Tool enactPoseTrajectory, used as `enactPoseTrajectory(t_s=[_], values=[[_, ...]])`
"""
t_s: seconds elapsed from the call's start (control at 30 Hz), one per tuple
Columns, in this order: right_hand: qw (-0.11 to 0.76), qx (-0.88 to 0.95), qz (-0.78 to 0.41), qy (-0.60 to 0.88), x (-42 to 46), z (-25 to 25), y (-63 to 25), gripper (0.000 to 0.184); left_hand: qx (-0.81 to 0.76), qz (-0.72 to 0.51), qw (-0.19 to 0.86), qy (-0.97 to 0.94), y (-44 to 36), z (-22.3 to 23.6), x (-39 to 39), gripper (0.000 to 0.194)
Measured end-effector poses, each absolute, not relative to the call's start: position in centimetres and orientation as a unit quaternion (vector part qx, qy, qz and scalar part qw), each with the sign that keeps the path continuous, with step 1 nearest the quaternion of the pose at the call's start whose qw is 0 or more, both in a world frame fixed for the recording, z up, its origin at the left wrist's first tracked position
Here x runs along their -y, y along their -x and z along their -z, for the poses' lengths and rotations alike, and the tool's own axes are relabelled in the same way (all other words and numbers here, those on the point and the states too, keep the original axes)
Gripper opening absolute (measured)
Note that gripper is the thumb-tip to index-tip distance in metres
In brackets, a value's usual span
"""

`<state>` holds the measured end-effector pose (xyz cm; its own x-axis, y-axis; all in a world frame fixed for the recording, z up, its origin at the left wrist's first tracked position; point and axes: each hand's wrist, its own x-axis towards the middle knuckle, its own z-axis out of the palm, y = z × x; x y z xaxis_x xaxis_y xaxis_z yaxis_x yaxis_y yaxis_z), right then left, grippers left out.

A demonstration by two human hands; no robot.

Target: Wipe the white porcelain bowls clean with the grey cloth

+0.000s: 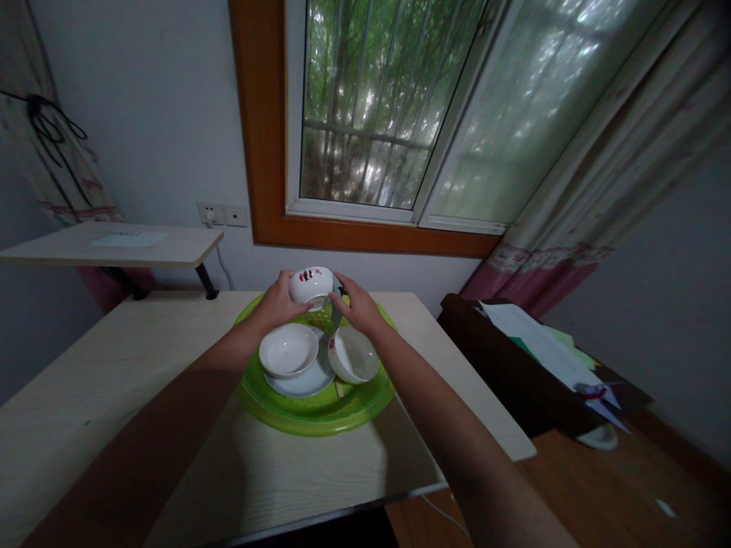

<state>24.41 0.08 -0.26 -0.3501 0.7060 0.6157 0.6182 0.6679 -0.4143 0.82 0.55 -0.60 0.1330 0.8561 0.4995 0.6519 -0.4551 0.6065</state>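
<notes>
A small white bowl (308,286) with red and dark markings is tilted above the green basin, its base partly towards me. My left hand (281,299) is closed on the bowl's left side. On its right side, my right hand (359,306) is closed round a thin grey thing with a dark upper part (336,308), which lies against the bowl; its kind is unclear. Below, the round green basin (314,426) holds a shallow white bowl (288,348) on a white plate (302,383). Beside these a deeper white bowl (355,355) leans on its side.
The basin stands on a pale wooden table (103,411). A raised shelf (171,255) with a paper sheet is at the left. Behind is a window (377,114); at right, a dark piece of furniture (485,358) bears papers (542,350).
</notes>
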Motion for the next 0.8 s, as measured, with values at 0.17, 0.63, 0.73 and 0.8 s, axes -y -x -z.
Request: enactPoseTrajectory(t_s=[0.17, 0.63, 0.73, 0.8], values=[[0.407, 0.823, -0.038, 0.395, -0.05, 0.2, -24.38, 0.058, -0.502, -0.422, 0.133, -0.743, -0.83, 0.54, -0.44, 0.072], [0.41, 0.82, -0.126, 0.379, -0.02, 0.57, -24.17, 0.087, -0.479, -0.467, 0.206, -0.714, -0.56, 0.61, -0.59, 0.074], [0.417, 0.81, -0.151, 0.384, -0.21, 0.8, -24.25, 0.085, -0.46, -0.471, 0.24, -0.714, -0.46, 1.06, -0.84, 0.077], [0.421, 0.806, -0.159, 0.385, -0.32, 0.9, -24.35, 0.083, -0.453, -0.47, 0.252, -0.715, -0.36, 1.54, -1.22, 0.079]])
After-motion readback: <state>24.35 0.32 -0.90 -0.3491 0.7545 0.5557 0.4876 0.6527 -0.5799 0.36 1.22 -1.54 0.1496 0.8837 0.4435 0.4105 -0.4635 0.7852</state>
